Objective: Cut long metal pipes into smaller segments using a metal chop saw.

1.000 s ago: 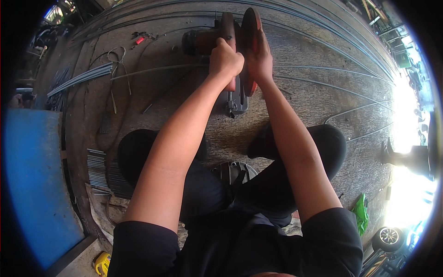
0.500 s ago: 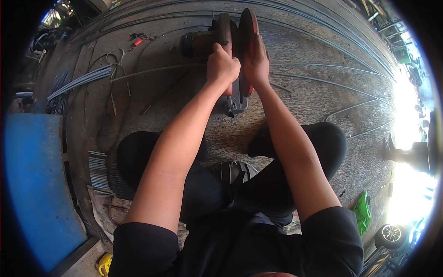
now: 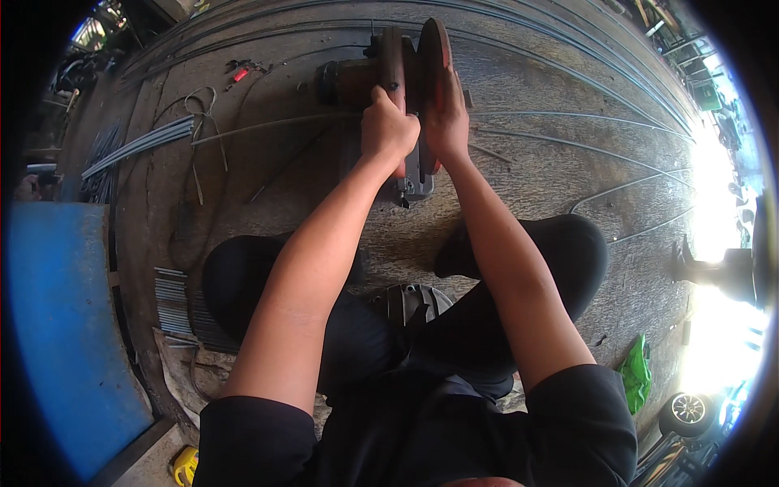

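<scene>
In front of me on the floor stands a chop saw with a dark motor [image 3: 329, 84] on its left side. My left hand [image 3: 389, 126] is closed round the reddish handle [image 3: 393, 65] of the saw, thumb up along it. My right hand [image 3: 448, 126] lies against the right side of a large upright round disc [image 3: 434, 57], dark with a red face, its fingers stretched out along it. Part of the disc's face is hidden behind that hand. The saw's grey metal base [image 3: 417, 185] shows below my hands. A thin rod [image 3: 276, 122] runs to the saw from the left.
Long metal rods [image 3: 568, 49] stretch across the floor beyond the saw. A bundle of short rods [image 3: 142, 146] lies left, near a red-handled tool [image 3: 241, 75]. More cut rods [image 3: 170, 294] are beside my left knee. A blue panel [image 3: 61, 308] and a yellow tape measure [image 3: 185, 467] are at left.
The disc and handle have shifted down slightly with my hands. My right hand has slid a little toward me and left; the left hand keeps its hold.
</scene>
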